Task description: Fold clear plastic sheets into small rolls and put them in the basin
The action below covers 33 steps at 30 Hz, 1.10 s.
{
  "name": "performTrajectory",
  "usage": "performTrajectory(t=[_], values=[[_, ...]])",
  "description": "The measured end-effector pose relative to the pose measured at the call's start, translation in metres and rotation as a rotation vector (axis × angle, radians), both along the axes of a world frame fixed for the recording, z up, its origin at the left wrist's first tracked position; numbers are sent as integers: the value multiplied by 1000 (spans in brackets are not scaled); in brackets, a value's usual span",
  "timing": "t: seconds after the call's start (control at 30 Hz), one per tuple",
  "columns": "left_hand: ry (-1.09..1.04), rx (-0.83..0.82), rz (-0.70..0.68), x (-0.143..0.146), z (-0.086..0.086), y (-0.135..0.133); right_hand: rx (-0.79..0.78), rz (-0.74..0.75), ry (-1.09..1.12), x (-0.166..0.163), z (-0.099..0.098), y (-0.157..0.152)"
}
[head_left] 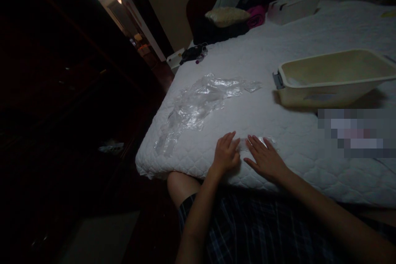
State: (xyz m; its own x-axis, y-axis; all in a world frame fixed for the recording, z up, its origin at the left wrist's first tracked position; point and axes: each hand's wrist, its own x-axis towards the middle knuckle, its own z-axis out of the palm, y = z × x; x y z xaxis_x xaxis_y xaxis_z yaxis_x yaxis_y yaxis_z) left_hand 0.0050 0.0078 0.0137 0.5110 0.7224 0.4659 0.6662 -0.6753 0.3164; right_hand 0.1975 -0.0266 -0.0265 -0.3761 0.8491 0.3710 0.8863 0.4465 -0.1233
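Observation:
A small clear plastic bag [272, 143] lies flat on the white quilted bed, close to its front edge. My right hand [264, 157] rests palm down over the bag, fingers stretched out and thumb apart. To the left, my left hand [227, 153] lies on the quilt by the bag's left end. Its fingers are slightly bent and spread, with the index fingertip close to the plastic. Whether that fingertip presses on the bag is hard to see in the dim light. Farther left, a spread of crumpled clear plastic bags [198, 101] covers part of the quilt.
A cream plastic bin [321, 95] with a grey latch stands on the bed at right. A white box [293, 7], a beige pillow-like bundle [227, 16] and a magenta roll [256, 16] sit toward the headboard. A blurred-out patch covers something at right.

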Motion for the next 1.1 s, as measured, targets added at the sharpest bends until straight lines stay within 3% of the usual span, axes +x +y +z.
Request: performTrajectory(t=[0.07,0.13,0.27,0.4,0.67,1.1], values=[[199,79,-54,4,-1,-14,9,20,2,1,0,1],[315,97,-18,6,-8,-24,16,43,0,5,0,1],[409,83,-11,1,-22,-32,3,107,-11,19,1,-3],[421,75,-18,-2,-24,-34,-18,125,-13,34,1,-6],[381,32,15,1,-22,-35,-76,-134,-50,57,1,-6],[377,33,94,3,-25,-36,-128,-337,-1,40,6,-2]])
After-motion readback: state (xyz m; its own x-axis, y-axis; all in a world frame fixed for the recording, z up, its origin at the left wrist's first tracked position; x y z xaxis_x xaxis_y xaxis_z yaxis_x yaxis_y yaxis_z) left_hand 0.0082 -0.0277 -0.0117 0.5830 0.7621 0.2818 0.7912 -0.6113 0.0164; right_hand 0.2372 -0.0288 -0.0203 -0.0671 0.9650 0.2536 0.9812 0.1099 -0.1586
